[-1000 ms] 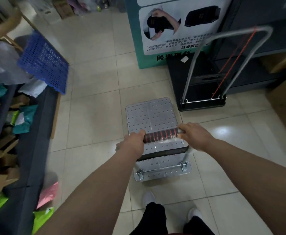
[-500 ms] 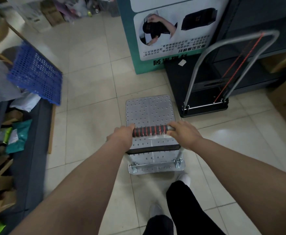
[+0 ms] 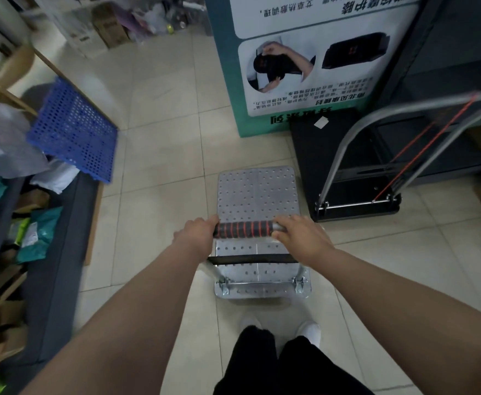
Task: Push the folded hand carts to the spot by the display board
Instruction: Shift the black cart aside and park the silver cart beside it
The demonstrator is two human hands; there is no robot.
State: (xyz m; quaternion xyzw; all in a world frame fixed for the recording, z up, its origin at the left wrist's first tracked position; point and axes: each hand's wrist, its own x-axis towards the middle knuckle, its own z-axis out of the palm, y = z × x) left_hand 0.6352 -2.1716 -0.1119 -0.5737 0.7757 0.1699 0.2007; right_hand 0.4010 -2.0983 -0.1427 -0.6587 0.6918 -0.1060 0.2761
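Note:
A silver hand cart [image 3: 256, 192] with a perforated metal deck stands on the tiled floor in front of me, its handle upright. My left hand [image 3: 195, 233] and my right hand [image 3: 300, 236] both grip its black and red handle bar [image 3: 245, 228], one at each end. A black hand cart [image 3: 347, 192] with a raised grey handle stands just to the right, against the green and white display board [image 3: 305, 67]. The silver cart's front edge is a short way from the board's base.
Dark shelving [image 3: 447, 81] rises behind the black cart. A blue perforated crate [image 3: 74, 132] leans on the left, above a low dark shelf with packages [image 3: 34, 232]. Cardboard boxes [image 3: 111, 29] stand at the far back. My feet [image 3: 279, 329] are just behind the silver cart.
I have stepped forward with the silver cart. It has rolled nearer to the display board and alongside the black cart. Both hands have kept their grip on the handle.

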